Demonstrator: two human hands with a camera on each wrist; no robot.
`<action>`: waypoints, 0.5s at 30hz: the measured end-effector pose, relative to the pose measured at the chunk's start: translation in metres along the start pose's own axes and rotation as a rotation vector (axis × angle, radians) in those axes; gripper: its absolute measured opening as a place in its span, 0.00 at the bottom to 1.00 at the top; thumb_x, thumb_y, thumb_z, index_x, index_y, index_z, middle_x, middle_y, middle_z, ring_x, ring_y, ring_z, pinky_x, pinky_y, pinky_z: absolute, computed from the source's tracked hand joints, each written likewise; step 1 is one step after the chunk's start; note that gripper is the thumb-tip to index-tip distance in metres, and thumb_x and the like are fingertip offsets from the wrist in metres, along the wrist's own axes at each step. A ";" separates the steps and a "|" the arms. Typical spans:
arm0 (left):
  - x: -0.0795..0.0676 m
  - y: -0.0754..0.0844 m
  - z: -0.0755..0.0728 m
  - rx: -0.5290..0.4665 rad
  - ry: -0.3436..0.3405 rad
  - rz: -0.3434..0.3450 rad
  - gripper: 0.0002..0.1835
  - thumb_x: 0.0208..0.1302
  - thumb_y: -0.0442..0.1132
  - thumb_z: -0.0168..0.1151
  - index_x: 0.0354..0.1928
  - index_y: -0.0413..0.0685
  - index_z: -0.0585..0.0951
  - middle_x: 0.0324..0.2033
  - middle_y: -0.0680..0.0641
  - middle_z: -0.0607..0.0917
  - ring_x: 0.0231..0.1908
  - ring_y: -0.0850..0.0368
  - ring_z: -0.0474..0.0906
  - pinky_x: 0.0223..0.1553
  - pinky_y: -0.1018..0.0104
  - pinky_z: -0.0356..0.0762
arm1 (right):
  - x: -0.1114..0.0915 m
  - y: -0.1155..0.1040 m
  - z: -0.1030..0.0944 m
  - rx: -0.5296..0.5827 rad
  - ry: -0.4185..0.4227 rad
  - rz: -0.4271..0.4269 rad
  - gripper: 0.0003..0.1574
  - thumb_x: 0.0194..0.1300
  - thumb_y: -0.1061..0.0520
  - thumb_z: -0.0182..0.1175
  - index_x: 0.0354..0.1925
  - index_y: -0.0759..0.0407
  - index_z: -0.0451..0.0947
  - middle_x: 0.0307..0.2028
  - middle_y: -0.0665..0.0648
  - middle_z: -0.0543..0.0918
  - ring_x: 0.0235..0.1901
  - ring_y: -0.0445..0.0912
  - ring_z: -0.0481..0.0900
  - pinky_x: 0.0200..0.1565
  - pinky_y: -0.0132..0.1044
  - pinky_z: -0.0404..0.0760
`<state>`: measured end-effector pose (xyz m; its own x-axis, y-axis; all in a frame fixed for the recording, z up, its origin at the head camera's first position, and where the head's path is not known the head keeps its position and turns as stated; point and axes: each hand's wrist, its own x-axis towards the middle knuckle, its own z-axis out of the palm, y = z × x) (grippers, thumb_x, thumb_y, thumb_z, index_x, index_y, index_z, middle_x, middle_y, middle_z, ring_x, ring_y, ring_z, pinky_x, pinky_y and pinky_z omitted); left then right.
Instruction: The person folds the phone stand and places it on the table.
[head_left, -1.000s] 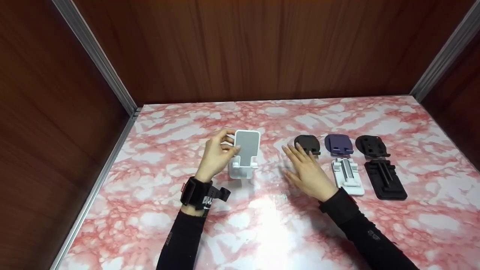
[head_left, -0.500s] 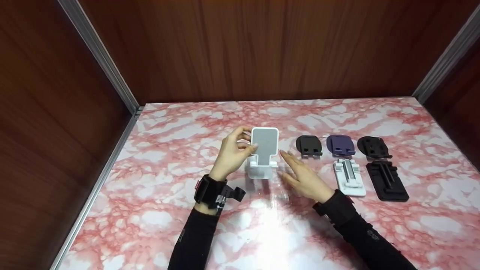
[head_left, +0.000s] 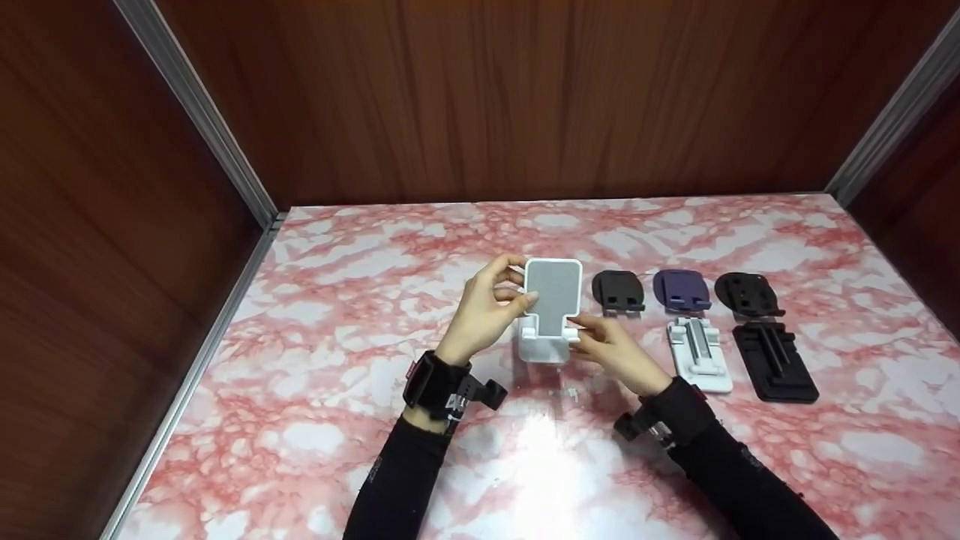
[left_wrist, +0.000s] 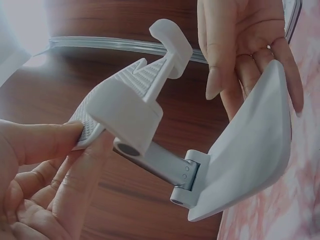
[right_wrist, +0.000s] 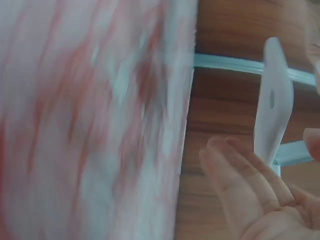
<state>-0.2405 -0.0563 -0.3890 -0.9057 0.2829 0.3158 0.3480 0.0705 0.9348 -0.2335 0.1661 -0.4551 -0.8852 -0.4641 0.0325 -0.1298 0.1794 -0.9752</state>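
Note:
A white phone stand (head_left: 553, 296) with a grey padded plate is held up, unfolded. My left hand (head_left: 480, 315) pinches the left edge of its plate between thumb and fingers. In the left wrist view a hinged metal arm (left_wrist: 165, 165) joins the plate to the white base (left_wrist: 250, 150). My right hand (head_left: 619, 352) is at the right side of the base. Its fingers lie beyond the base and its thumb stands apart from it in the left wrist view. The right wrist view shows these fingers (right_wrist: 240, 185) extended; whether they touch the base I cannot tell.
To the right lie a dark round-backed phone stand (head_left: 619, 291), a purple one (head_left: 681, 290) and a black one (head_left: 747, 294). In front of them are a folded white stand (head_left: 699, 355) and a folded black stand (head_left: 775, 361). Wooden panels (head_left: 525, 97) enclose the marbled table (head_left: 360, 300).
My left hand has carried the white phone stand to the right. My right hand has come from beside the dark stand to the white stand's base, its palm turning.

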 end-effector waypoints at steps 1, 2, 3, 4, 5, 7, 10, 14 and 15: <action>0.000 0.000 0.001 0.001 -0.001 0.003 0.20 0.61 0.24 0.63 0.55 0.33 0.73 0.38 0.37 0.82 0.29 0.58 0.83 0.37 0.61 0.88 | 0.000 0.001 -0.001 0.076 -0.013 0.024 0.31 0.74 0.64 0.47 0.68 0.83 0.56 0.55 0.69 0.81 0.50 0.43 0.83 0.53 0.35 0.83; 0.000 -0.001 0.001 0.003 -0.003 0.005 0.20 0.61 0.24 0.63 0.55 0.33 0.73 0.38 0.37 0.82 0.29 0.58 0.83 0.37 0.61 0.88 | 0.000 0.002 -0.001 0.155 -0.023 0.049 0.32 0.73 0.65 0.47 0.68 0.83 0.53 0.53 0.64 0.82 0.48 0.40 0.83 0.52 0.34 0.84; 0.000 -0.001 0.002 0.003 -0.005 0.008 0.20 0.61 0.24 0.63 0.55 0.33 0.73 0.38 0.37 0.82 0.29 0.59 0.83 0.37 0.61 0.88 | 0.000 0.003 -0.001 0.206 -0.030 0.059 0.34 0.72 0.66 0.47 0.69 0.83 0.52 0.51 0.59 0.84 0.45 0.38 0.84 0.50 0.33 0.85; 0.000 -0.002 0.002 0.006 -0.006 0.010 0.20 0.62 0.24 0.63 0.55 0.33 0.73 0.38 0.37 0.82 0.29 0.59 0.83 0.37 0.61 0.88 | 0.001 0.005 -0.002 0.245 -0.032 0.066 0.35 0.71 0.67 0.49 0.69 0.83 0.51 0.49 0.54 0.84 0.43 0.37 0.84 0.48 0.33 0.85; 0.000 -0.002 0.003 0.009 -0.005 0.011 0.20 0.61 0.24 0.63 0.55 0.33 0.73 0.38 0.37 0.82 0.29 0.60 0.83 0.37 0.61 0.88 | 0.001 0.007 -0.002 0.277 -0.033 0.060 0.36 0.70 0.67 0.50 0.69 0.84 0.50 0.47 0.49 0.84 0.42 0.36 0.84 0.47 0.33 0.86; 0.000 -0.003 0.003 0.012 -0.003 0.014 0.19 0.61 0.24 0.63 0.55 0.33 0.73 0.38 0.37 0.82 0.29 0.60 0.82 0.36 0.61 0.88 | 0.002 0.010 -0.002 0.312 -0.029 0.028 0.37 0.67 0.69 0.52 0.68 0.84 0.51 0.46 0.48 0.85 0.41 0.37 0.85 0.45 0.33 0.86; 0.001 -0.005 0.005 0.008 0.002 0.016 0.19 0.61 0.24 0.63 0.54 0.33 0.73 0.39 0.37 0.82 0.30 0.60 0.82 0.36 0.62 0.88 | 0.002 0.012 -0.001 0.296 0.000 0.014 0.39 0.66 0.69 0.54 0.68 0.85 0.51 0.45 0.50 0.86 0.39 0.38 0.85 0.44 0.35 0.87; 0.002 -0.010 0.006 0.017 0.011 0.017 0.19 0.62 0.25 0.63 0.53 0.33 0.72 0.39 0.37 0.81 0.31 0.58 0.82 0.36 0.64 0.88 | 0.003 0.010 -0.001 0.251 0.026 0.076 0.39 0.66 0.69 0.55 0.69 0.82 0.52 0.42 0.50 0.85 0.35 0.38 0.84 0.44 0.39 0.88; 0.003 -0.011 0.006 0.025 0.013 0.017 0.18 0.61 0.25 0.64 0.53 0.33 0.72 0.39 0.37 0.81 0.31 0.58 0.82 0.36 0.64 0.87 | 0.003 0.010 -0.001 0.246 0.025 0.088 0.39 0.66 0.69 0.54 0.69 0.82 0.51 0.41 0.50 0.85 0.35 0.38 0.84 0.44 0.39 0.88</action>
<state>-0.2452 -0.0509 -0.3989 -0.9024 0.2720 0.3341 0.3694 0.0893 0.9250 -0.2377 0.1679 -0.4645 -0.8996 -0.4336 -0.0527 0.0583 0.0002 -0.9983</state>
